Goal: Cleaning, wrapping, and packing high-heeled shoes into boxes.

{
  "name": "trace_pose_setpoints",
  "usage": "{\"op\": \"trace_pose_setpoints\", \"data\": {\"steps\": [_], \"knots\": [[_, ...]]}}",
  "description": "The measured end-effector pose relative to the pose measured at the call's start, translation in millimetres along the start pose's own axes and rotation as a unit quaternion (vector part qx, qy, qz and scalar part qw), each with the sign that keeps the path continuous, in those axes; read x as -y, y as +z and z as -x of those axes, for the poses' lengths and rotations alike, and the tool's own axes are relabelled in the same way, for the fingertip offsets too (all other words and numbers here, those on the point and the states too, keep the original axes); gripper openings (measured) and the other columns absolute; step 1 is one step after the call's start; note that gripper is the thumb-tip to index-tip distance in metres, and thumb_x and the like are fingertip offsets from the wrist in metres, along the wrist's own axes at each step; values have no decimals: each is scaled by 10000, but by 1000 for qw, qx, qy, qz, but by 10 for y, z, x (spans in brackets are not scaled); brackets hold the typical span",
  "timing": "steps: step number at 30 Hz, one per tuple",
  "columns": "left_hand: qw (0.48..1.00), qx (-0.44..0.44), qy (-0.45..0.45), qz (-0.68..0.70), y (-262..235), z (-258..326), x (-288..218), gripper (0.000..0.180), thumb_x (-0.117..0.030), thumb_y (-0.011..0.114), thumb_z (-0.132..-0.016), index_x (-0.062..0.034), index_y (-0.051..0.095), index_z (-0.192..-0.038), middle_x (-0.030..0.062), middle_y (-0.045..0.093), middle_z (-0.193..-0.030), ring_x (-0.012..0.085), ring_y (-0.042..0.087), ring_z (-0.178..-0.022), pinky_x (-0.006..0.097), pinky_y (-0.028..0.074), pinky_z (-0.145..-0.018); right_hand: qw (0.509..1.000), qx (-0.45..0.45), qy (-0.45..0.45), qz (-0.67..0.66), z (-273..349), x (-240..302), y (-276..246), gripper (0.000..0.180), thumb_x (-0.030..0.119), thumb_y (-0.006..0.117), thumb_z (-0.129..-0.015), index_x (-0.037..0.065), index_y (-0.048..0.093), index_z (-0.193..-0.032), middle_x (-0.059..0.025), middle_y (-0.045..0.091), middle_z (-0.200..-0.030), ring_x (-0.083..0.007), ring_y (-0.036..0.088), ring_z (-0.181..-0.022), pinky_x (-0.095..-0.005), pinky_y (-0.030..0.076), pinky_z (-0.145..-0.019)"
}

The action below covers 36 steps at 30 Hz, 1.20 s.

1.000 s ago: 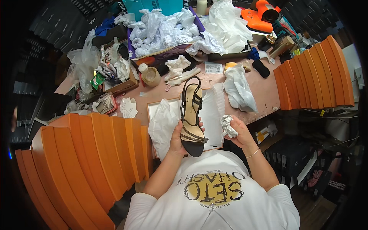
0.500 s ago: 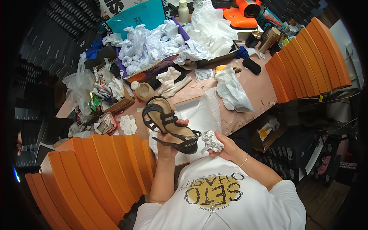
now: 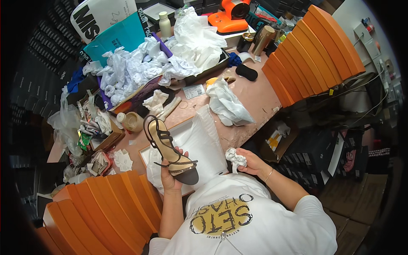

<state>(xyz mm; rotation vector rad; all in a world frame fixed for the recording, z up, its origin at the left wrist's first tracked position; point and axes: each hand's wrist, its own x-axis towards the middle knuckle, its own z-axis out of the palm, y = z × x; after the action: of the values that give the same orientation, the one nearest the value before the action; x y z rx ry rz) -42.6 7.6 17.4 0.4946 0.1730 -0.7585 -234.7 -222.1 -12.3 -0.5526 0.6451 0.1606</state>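
Sandal left of the paper wad

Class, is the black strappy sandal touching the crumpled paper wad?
Apart: the head view shows a clear gap, white paper visible through it, between the strappy sandal in the left hand and the paper wad in the right hand.

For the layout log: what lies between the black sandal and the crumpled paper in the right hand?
In the head view, white tissue paper and the open box under it show between the sandal and the crumpled paper.
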Motion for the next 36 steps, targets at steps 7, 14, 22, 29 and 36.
{"op": "trace_pose_setpoints", "data": {"steps": [7, 14, 22, 29, 36], "knots": [[999, -1, -29, -33, -238, -82, 190, 447, -266, 577, -884, 7, 488, -1227, 135, 573, -1183, 253, 556, -1101, 462, 428, -1012, 849, -468, -241, -41, 412, 323, -2121, 479, 342, 594, -898, 99, 417, -1272, -133, 543, -1138, -280, 594, -935, -432, 524, -746], [988, -91, -67, -102, -65, -25, 390, 448, -326, 596, -883, -11, 510, -1189, 147, 601, -1075, 252, 588, -995, 427, 497, -897, 576, -440, -411, 552, -313, 810, -1271, 579, 241, 691, -776, -12, 475, -1250, -233, 444, -1310, -406, 443, -1199, -420, 404, -976], [877, -149, 36, -455, -285, -125, 767, 480, -178, 519, -941, -5, 367, -1361, 140, 414, -1379, 236, 389, -1278, 360, 262, -1080, 550, -275, -113, 780, -1263, 1177, -379, 678, 240, 726, -714, 114, 456, -1323, -205, 481, -1203, -374, 477, -1129, -454, 439, -896], [899, -12, 15, -437, 225, -142, 797, 631, -369, 506, -937, -34, 285, -1423, 144, 313, -1447, 243, 277, -1350, 374, 206, -1100, 663, -197, -391, 607, -882, 599, 294, 629, 153, 699, -711, 89, 469, -1292, -164, 533, -1024, -336, 525, -974, -394, 455, -829], [974, 38, -78, -211, -477, -293, 537, 438, -485, 524, -898, -73, 555, -1044, 82, 590, -1067, 251, 566, -1037, 405, 470, -896, 709, 148, -430, 540, -150, 49, 1287, 729, 90, 656, -769, 53, 304, -1406, -167, 411, -1316, -347, 381, -1224, -360, 381, -980]]}}
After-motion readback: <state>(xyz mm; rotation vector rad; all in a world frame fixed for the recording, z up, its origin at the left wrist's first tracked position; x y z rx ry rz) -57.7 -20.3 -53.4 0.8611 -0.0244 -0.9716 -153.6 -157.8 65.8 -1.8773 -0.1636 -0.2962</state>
